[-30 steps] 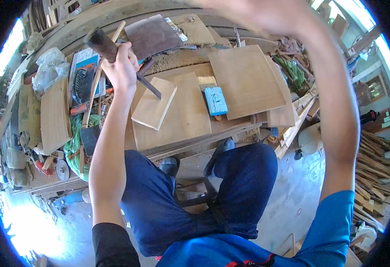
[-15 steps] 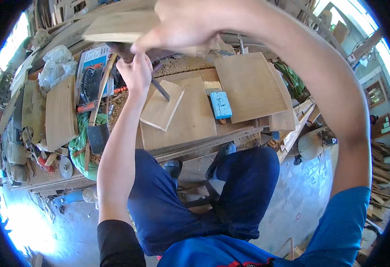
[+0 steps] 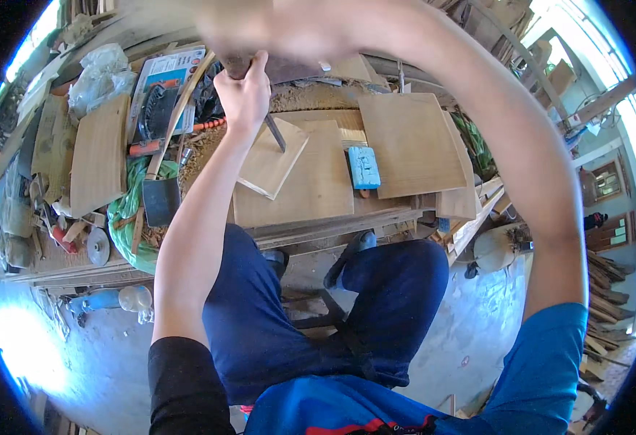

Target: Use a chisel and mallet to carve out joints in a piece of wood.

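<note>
My left hand [image 3: 245, 98] is closed around the handle of a chisel [image 3: 274, 132]. The chisel's steel blade slants down onto a small light wooden board [image 3: 274, 161]. Over the top of the chisel is my right hand [image 3: 282, 29], badly smeared by motion, gripping a wooden block whose outline is blurred now. Under the small board lies a larger flat wooden board [image 3: 318, 185]. To its right a light-blue block [image 3: 364, 168] rests at the bench's front.
Another flat board [image 3: 412, 145] lies right of the blue block. On the left are a leaning board [image 3: 100, 156], a hatchet-like tool with a dark blade [image 3: 161, 203], a green plastic bag [image 3: 126, 225], a clear bag [image 3: 100, 80] and a grinding disc [image 3: 98, 246]. Sawdust covers the bench's back.
The wooden block in my right hand has swung and is now smeared over the chisel's top. My left hand keeps its grip on the chisel; the whole view has shifted slightly.
</note>
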`<state>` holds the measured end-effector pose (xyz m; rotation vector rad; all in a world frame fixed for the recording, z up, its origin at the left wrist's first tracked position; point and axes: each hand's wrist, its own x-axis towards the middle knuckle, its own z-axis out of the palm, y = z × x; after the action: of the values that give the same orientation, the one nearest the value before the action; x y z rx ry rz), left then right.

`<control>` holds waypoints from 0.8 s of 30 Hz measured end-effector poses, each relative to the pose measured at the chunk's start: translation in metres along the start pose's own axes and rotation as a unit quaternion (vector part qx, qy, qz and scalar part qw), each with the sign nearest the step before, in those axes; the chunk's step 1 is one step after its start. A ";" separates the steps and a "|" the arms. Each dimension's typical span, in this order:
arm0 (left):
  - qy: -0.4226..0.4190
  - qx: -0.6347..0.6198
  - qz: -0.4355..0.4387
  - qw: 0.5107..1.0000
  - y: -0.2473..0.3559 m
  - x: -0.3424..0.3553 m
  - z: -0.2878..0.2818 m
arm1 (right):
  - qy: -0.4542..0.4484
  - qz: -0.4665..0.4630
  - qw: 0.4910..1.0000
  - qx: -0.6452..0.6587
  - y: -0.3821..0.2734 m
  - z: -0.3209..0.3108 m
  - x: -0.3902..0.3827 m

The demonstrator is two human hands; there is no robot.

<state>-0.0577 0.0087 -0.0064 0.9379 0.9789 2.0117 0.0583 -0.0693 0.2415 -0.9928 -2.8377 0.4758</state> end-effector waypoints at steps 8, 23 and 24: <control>-0.026 0.026 0.007 0.999 0.001 0.001 -0.002 | -0.075 -0.121 0.987 -0.070 0.031 0.017 0.040; -0.027 0.011 0.031 0.999 0.000 0.000 0.016 | 0.138 -0.036 0.988 -0.056 0.034 -0.001 0.008; -0.027 0.010 0.032 0.999 0.001 0.001 0.004 | 0.142 -0.044 0.988 -0.043 0.036 0.003 0.035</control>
<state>-0.0552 0.0108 -0.0038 1.0414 0.9514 2.0219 0.0518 -0.0216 0.2270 -0.8642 -2.6493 0.1850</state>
